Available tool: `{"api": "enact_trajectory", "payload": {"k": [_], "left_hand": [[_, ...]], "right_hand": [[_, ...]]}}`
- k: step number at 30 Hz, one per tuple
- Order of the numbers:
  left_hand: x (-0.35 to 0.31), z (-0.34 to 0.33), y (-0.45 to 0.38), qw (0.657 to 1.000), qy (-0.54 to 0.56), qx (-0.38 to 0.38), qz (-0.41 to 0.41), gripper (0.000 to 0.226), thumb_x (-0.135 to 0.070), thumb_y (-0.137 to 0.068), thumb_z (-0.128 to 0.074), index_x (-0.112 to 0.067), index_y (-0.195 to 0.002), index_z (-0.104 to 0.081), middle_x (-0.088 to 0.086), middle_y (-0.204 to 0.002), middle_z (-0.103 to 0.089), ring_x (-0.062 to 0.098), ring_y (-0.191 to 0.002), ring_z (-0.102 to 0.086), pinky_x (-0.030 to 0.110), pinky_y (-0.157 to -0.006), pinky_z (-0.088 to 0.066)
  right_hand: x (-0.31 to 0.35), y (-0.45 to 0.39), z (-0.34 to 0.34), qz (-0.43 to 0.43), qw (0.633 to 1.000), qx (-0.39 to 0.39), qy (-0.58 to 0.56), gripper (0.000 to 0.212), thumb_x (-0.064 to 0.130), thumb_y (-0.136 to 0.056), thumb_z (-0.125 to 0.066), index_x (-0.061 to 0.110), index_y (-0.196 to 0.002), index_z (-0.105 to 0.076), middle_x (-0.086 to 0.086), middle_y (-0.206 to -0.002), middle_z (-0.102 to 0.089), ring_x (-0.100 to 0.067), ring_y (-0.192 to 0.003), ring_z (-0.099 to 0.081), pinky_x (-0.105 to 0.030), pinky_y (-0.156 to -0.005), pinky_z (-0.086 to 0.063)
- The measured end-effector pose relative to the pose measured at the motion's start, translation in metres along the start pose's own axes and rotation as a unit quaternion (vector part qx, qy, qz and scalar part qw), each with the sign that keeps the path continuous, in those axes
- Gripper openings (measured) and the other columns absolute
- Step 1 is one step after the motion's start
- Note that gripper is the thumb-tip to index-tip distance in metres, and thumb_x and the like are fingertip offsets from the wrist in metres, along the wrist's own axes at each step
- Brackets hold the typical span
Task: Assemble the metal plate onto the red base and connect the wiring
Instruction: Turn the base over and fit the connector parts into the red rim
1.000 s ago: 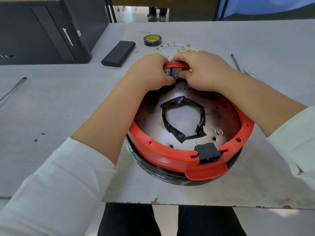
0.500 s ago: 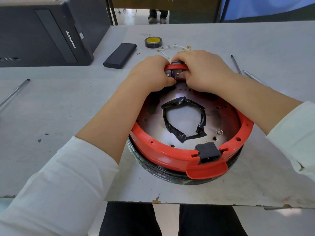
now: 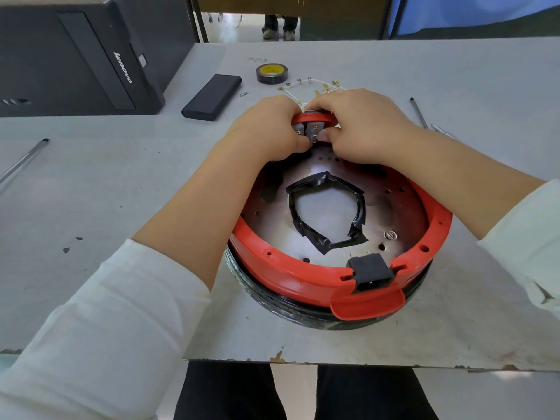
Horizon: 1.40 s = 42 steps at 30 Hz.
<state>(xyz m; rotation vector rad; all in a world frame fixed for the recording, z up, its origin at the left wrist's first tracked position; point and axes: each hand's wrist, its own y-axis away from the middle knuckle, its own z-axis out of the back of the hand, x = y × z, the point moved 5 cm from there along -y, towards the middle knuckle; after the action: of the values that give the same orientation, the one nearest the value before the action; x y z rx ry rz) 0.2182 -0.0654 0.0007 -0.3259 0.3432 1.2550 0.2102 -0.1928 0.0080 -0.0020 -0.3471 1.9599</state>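
The round red base (image 3: 291, 272) lies upside down near the table's front edge, on a black ring. The metal plate (image 3: 394, 207) sits inside it, with a loop of black tape (image 3: 325, 213) around its middle hole. A black power socket (image 3: 371, 271) sits in the base's near rim. At the far rim, my left hand (image 3: 266, 125) and my right hand (image 3: 360, 122) pinch a small metal switch part (image 3: 313, 131) under the red tab. White wires with brass terminals (image 3: 306, 87) lie just behind my hands.
A roll of black tape (image 3: 271, 73) and a flat black box (image 3: 212, 97) lie behind the base. A black computer case (image 3: 75, 53) stands at the far left. Metal rods lie at left (image 3: 24, 160) and right (image 3: 419, 112). A person's feet (image 3: 277, 31) show beyond the table.
My hands stay at the base's far rim, with only slight finger shifts on the switch part. The view has drifted a little.
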Motion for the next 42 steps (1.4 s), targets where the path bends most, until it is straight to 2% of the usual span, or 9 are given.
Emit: {"api": "enact_trajectory", "payload": {"k": [4,8,12,14,19,24,28,34,42], "left_hand": [[0.0,0.001,-0.001,1.0,0.002,0.004,0.001,0.021,-0.03,-0.082,-0.069,-0.021,-0.077,-0.05,-0.004,-0.069,-0.047,0.024,-0.072,-0.05,0.028,-0.052,-0.029],[-0.001,0.001,0.0,1.0,0.007,0.006,-0.007,0.022,-0.031,-0.083,-0.07,-0.019,-0.082,-0.052,-0.005,-0.069,-0.047,0.021,-0.07,-0.048,0.027,-0.051,-0.028],[-0.004,0.003,0.005,0.999,0.012,0.035,-0.02,0.029,-0.043,-0.076,-0.077,-0.027,-0.079,-0.052,-0.008,-0.071,-0.051,0.007,-0.063,-0.048,0.023,-0.051,-0.03],[-0.004,0.004,0.006,0.999,0.024,0.045,-0.016,0.031,-0.044,-0.074,-0.079,-0.024,-0.085,-0.057,-0.007,-0.072,-0.054,0.003,-0.062,-0.049,0.022,-0.051,-0.031],[-0.005,0.003,0.005,1.0,0.007,0.026,-0.01,0.035,-0.042,-0.077,-0.078,-0.017,-0.089,-0.058,-0.004,-0.07,-0.049,0.008,-0.061,-0.045,0.026,-0.051,-0.031],[-0.004,0.004,0.005,1.0,0.004,0.014,0.001,0.036,-0.044,-0.075,-0.079,-0.016,-0.08,-0.056,-0.002,-0.065,-0.048,0.01,-0.058,-0.045,0.029,-0.05,-0.029],[-0.005,0.004,0.005,1.0,0.011,0.012,0.002,0.035,-0.042,-0.074,-0.08,-0.024,-0.069,-0.051,-0.005,-0.065,-0.047,0.007,-0.057,-0.044,0.027,-0.049,-0.028],[-0.004,0.005,0.006,1.0,0.023,0.02,0.005,0.035,-0.042,-0.073,-0.081,-0.016,-0.085,-0.06,-0.003,-0.067,-0.05,0.009,-0.058,-0.046,0.027,-0.05,-0.03],[-0.007,0.006,0.011,0.999,0.021,0.029,-0.005,0.051,-0.046,-0.069,-0.083,-0.015,-0.106,-0.066,0.002,-0.089,-0.062,0.019,-0.078,-0.054,0.025,-0.059,-0.037]], "right_hand": [[0.0,0.0,0.001,0.001,1.0,0.002,-0.004,0.038,0.02,-0.085,-0.063,0.029,-0.122,-0.057,-0.002,-0.116,-0.063,-0.027,-0.105,-0.055,-0.033,-0.075,-0.039],[0.001,0.0,0.001,-0.001,1.0,0.004,-0.006,0.038,0.02,-0.085,-0.062,0.03,-0.122,-0.057,-0.002,-0.115,-0.063,-0.027,-0.104,-0.055,-0.032,-0.074,-0.038],[0.0,0.0,0.0,-0.012,1.0,0.0,-0.006,0.038,0.021,-0.085,-0.063,0.031,-0.122,-0.056,0.0,-0.117,-0.063,-0.025,-0.106,-0.055,-0.031,-0.073,-0.036],[0.0,0.0,0.0,-0.012,1.0,-0.001,-0.006,0.039,0.021,-0.085,-0.064,0.031,-0.122,-0.056,0.0,-0.118,-0.062,-0.025,-0.107,-0.055,-0.031,-0.073,-0.035],[0.001,0.001,0.003,-0.004,1.0,0.002,-0.008,0.038,0.022,-0.085,-0.063,0.029,-0.122,-0.056,-0.001,-0.118,-0.062,-0.026,-0.107,-0.054,-0.033,-0.077,-0.038],[0.002,0.002,0.004,-0.001,1.0,0.011,-0.017,0.039,0.021,-0.086,-0.062,0.028,-0.123,-0.056,-0.001,-0.119,-0.062,-0.025,-0.108,-0.054,-0.033,-0.078,-0.039],[0.001,0.002,0.005,-0.002,1.0,0.019,-0.022,0.039,0.02,-0.086,-0.062,0.028,-0.124,-0.056,-0.001,-0.119,-0.062,-0.024,-0.108,-0.054,-0.032,-0.078,-0.038],[0.002,0.003,0.005,-0.001,0.999,0.028,-0.017,0.039,0.022,-0.085,-0.063,0.028,-0.124,-0.055,-0.001,-0.12,-0.061,-0.025,-0.109,-0.054,-0.034,-0.079,-0.04],[0.003,0.006,0.004,-0.013,1.0,0.02,0.002,0.043,0.026,-0.088,-0.061,0.029,-0.129,-0.05,0.0,-0.126,-0.058,-0.027,-0.115,-0.052,-0.034,-0.079,-0.037]]}}
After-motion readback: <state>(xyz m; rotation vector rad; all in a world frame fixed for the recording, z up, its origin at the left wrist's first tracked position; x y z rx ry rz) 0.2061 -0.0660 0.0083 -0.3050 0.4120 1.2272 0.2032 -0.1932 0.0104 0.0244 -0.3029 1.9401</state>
